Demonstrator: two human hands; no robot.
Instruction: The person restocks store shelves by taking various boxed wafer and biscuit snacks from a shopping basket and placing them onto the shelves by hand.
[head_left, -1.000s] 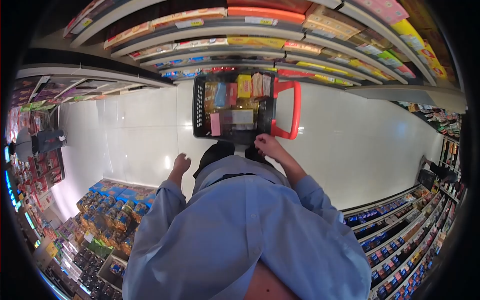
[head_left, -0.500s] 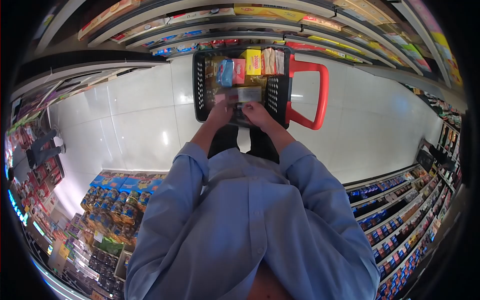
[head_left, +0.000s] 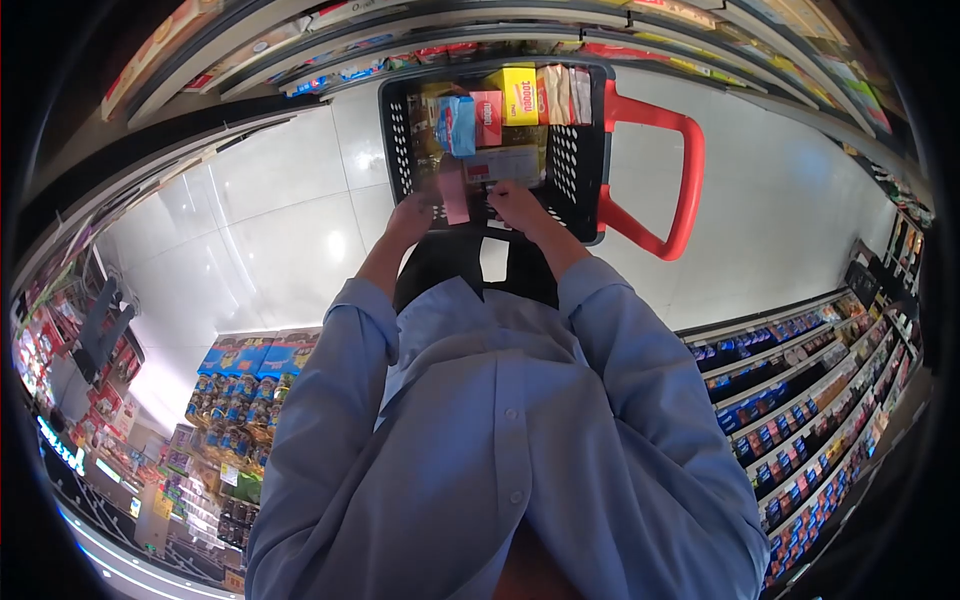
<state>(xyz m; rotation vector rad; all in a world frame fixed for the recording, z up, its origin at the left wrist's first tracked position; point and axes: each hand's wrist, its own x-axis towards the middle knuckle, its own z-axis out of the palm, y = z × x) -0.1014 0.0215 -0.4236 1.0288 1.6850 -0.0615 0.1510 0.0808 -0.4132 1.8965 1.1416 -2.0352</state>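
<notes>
Left hand (head_left: 411, 216) is by the basket's (head_left: 590, 150) 8 o'clock, right hand (head_left: 514, 204) around 6; can't tell how wide either is or what they're holding. Blurry pink box (head_left: 454, 195) between them, basket's dead ahead at 12, red handle (head_left: 692, 180) at its 3.

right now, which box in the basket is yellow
The yellow box sits between the red box and the beige packets; its bright yellow colour sets it apart.
</notes>
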